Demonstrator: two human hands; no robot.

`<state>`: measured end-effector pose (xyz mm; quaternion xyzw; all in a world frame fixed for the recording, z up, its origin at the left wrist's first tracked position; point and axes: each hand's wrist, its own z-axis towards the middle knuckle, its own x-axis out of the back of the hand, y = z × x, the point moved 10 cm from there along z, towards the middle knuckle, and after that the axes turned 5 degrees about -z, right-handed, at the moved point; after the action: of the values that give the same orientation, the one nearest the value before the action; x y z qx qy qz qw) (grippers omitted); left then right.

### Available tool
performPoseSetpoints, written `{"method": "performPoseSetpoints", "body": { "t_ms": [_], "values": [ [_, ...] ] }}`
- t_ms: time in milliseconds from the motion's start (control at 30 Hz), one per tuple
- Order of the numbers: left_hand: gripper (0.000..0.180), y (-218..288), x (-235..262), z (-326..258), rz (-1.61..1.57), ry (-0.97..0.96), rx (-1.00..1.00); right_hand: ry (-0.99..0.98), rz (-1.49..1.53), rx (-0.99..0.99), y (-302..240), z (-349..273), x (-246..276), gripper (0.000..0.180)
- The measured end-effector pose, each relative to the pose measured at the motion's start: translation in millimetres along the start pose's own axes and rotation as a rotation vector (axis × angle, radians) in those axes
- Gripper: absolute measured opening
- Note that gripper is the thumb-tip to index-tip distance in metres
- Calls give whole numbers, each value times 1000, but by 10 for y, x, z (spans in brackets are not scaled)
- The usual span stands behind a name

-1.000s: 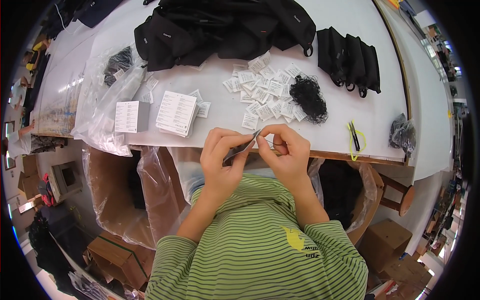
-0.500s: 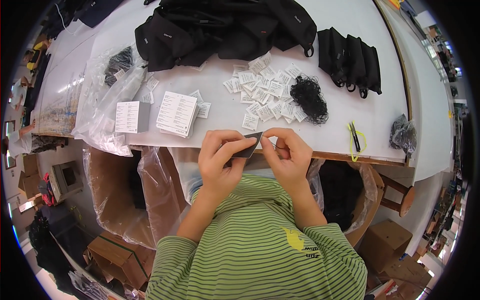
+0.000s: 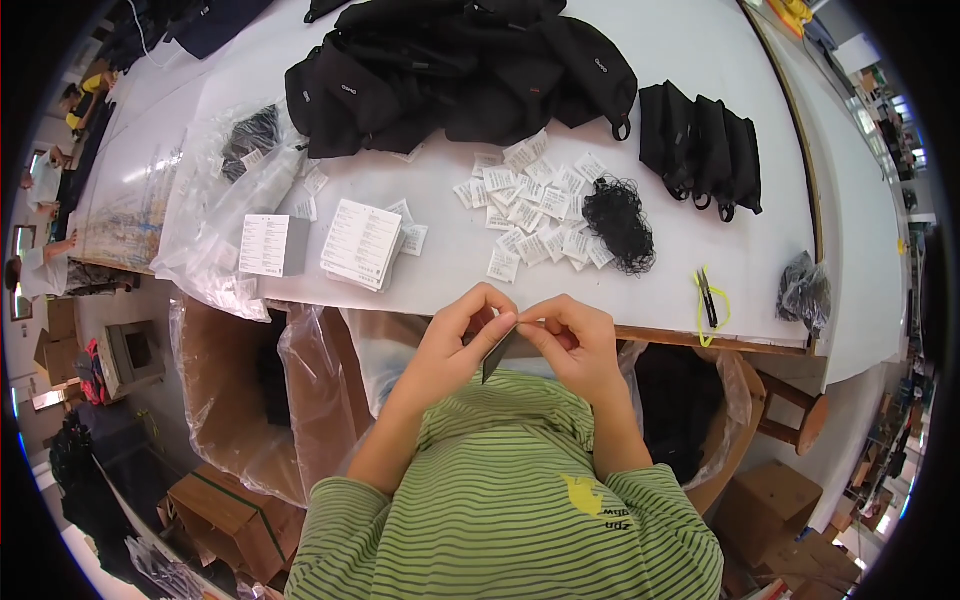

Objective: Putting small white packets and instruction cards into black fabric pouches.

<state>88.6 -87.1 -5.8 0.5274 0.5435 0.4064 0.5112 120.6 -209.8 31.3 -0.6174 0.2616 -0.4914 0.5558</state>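
Observation:
A dark hang tag, seen nearly edge-on, hangs from the closed fingers of my left hand just off the table's front edge. My right hand is pinched at the tag's top corner, its fingertips against the left ones. Whatever those right fingertips hold is too small to make out. Beyond my hands lie a heap of small white printed labels and a tangle of thin black strings. To the left stand two stacks of white printed cards, a squared one and a looser one.
Black fabric bags are heaped at the table's back, with several folded black pouches on the right. Black thread snips with a yellow cord lie near the front edge. Plastic-lined cartons and a wooden stool stand below.
Both hands have come down and nearer my body. The tag has turned from showing its flat face to nearly edge-on, and my right fingertips have closed in against the left ones.

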Motion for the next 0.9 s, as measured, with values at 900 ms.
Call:
{"method": "performPoseSetpoints", "body": {
  "t_ms": [900],
  "values": [
    [17,244,289,1876,565,554,-531,88,168,-217,579,-320,472,10]
  ]
}}
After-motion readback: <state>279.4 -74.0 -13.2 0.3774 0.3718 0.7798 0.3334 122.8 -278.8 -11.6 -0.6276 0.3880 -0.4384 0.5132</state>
